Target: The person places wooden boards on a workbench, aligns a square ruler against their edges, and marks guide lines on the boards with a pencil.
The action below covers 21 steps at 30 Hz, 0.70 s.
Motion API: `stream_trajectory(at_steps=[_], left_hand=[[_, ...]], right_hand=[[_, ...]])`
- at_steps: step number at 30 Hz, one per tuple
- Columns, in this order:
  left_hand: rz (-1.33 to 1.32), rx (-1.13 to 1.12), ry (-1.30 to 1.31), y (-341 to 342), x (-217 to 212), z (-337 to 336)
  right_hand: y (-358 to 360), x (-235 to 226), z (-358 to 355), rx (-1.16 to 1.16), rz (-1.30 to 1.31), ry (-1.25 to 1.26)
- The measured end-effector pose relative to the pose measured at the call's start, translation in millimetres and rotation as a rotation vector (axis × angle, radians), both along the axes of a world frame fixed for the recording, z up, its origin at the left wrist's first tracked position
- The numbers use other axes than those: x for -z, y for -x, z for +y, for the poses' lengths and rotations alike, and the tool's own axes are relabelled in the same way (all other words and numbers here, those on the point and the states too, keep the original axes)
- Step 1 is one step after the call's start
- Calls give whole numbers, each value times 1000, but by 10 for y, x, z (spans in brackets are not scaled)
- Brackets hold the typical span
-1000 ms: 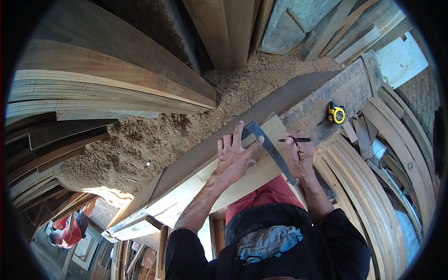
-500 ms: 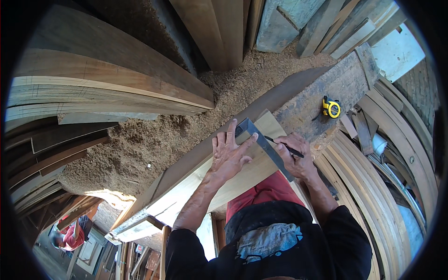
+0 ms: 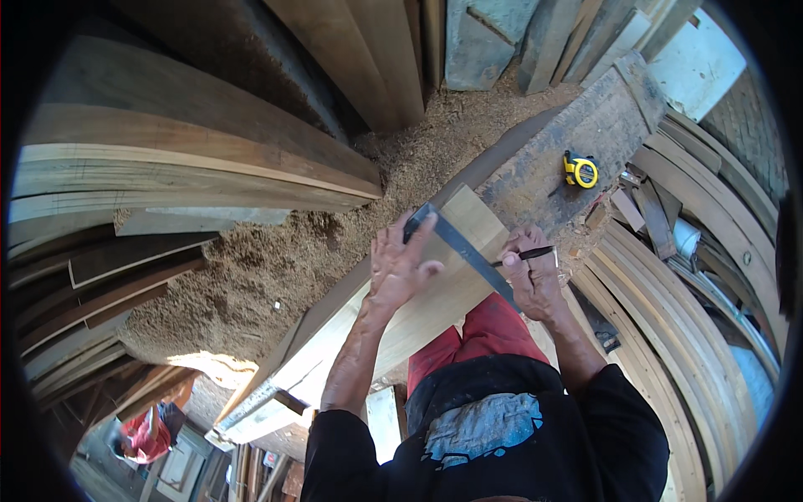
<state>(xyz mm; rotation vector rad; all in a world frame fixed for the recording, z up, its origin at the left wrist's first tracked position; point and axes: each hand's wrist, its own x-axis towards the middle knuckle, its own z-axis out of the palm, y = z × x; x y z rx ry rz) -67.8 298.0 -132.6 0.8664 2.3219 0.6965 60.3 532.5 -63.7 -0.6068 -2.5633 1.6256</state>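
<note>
Marking a line across the pale plank (image 3: 435, 293), lying under both hands on the grey beam (image 3: 577, 142). Pressing the metal square (image 3: 464, 248) flat with the left hand (image 3: 400, 266), fingers spread open. Gripping a pencil (image 3: 523, 254) in the closed right hand (image 3: 531, 280), tip at the blade. Next, likely: keeping square steady, drawing along its edge. Yellow tape measure (image 3: 580, 171) sitting well beyond the right hand.

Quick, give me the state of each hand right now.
Left hand: open, fingers spread, pressing the metal square flat on the pale plank.
Right hand: closed in a grip on a dark pencil, tip at the square's blade.
</note>
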Motion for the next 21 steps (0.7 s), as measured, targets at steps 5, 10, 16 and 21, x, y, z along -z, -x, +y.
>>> stream_trajectory(at_steps=[5,10,16,21], left_hand=[[15,-349,-146,177,32,-493],[-218,-668,-462,-70,-694,-700],[-176,-200,-292,-869,-629,-357],[-93,-11,-352,-1524,-278,-212]], right_hand=[[-288,-190,-305,70,-88,173],[-567,-238,-856,121,-51,211],[-608,-361,-1295,197,-132,454],[-1018,421,-1379,448,-56,439]])
